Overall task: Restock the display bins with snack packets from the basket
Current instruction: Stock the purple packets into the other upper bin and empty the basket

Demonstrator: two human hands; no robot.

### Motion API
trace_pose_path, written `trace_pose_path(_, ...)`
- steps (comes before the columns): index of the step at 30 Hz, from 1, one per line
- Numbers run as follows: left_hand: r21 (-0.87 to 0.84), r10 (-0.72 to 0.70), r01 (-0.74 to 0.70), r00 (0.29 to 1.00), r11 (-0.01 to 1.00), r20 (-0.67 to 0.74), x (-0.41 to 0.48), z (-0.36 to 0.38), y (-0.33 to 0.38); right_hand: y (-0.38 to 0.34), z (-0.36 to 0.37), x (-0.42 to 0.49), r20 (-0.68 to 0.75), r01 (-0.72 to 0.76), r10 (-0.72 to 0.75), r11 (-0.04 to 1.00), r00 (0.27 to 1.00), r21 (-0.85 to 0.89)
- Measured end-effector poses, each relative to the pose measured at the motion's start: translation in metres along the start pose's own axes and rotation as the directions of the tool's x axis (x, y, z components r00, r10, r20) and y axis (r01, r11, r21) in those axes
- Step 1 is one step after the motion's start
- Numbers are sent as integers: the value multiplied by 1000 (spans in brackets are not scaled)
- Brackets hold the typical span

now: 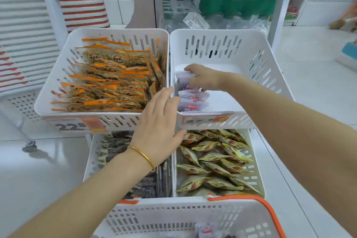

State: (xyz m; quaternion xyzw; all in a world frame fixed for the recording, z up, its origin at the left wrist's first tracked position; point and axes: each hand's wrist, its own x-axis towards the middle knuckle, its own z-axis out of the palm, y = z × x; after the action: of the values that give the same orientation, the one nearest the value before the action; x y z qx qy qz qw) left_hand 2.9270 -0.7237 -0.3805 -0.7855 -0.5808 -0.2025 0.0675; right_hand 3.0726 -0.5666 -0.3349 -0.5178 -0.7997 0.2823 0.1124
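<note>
A: Our right hand (201,79) is down in the upper right bin (257,67), fingers closed on a purple packet (183,79) at the bin's left wall. Two more purple packets (193,100) stand in a row just in front of it.

B: And our left hand (160,121)?

A: Fingers spread, holding nothing. It rests over the front corner where the two upper bins meet, fingertips near the front packet. We can't tell whether it's bracing the bin or steadying the row.

B: So what could go wrong?

A: The row looks loose. The bin is mostly bare, so nothing backs the packets on the right. If we let go of ours before it leans on the wall or its neighbour, we'd expect it to flop flat, perhaps taking the others with it.

B: Anything else?

A: The packets look slick. Pressing one in hard could push the front ones toward the price tag (206,119) end and skew the line. Our left forearm also hangs over the lower bins, so a quick pull back could brush those packets.

B: And supply?

A: The basket (193,216) sits at the bottom edge of view, with at least one purple packet showing inside. Most of it is cut off, so we can't say how many remain.
</note>
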Motion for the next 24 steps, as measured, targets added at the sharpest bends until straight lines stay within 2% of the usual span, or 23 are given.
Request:
trace_pose_path(6, -75, 1, -5, 998, 997, -55, -15, -19, 4, 1, -5, -31, -145, -41, 62, 988, 987, 146)
trace_pose_path(9, -163, 4, -13, 999, 987, -51, -50, -32, 14, -11, 1, -86, -346, 61, -9, 989, 938, 138)
trace_pose_path(11, -226, 7, -1, 1000, 974, 29, -82, -37, 23, -23, 16, -136, -455, 165, -58, 966, 889, 199)
trace_pose_path(12, -254, 12, 14, 995, 967, 103, -100, -38, 27, -28, 26, -160, -464, 202, -61, 944, 884, 261)
trace_pose_path(13, -277, 17, 38, 981, 960, 195, -119, -37, 32, -30, 40, -181, -426, 201, -46, 923, 904, 327)
trace_pose_path(15, -293, 15, 110, 919, 950, 394, -155, -32, 40, -25, 73, -208, -214, 57, 27, 925, 976, 375)
trace_pose_path(17, -254, 6, 161, 835, 954, 551, -184, -28, 44, -7, 113, -222, 63, -113, 102, 973, 993, 204)
trace_pose_path(19, -210, -11, 190, 767, 959, 641, -206, -26, 47, 24, 160, -233, 240, -216, 208, 976, 948, 6)
trace_pose_path(21, -173, -16, 182, 734, 968, 679, -219, -23, 49, 64, 207, -247, 288, -309, 332, 943, 898, -122)
trace_pose_path(24, -145, 5, 134, 718, 980, 696, -224, -16, 53, 105, 262, -267, 298, -448, 467, 884, 832, -134)
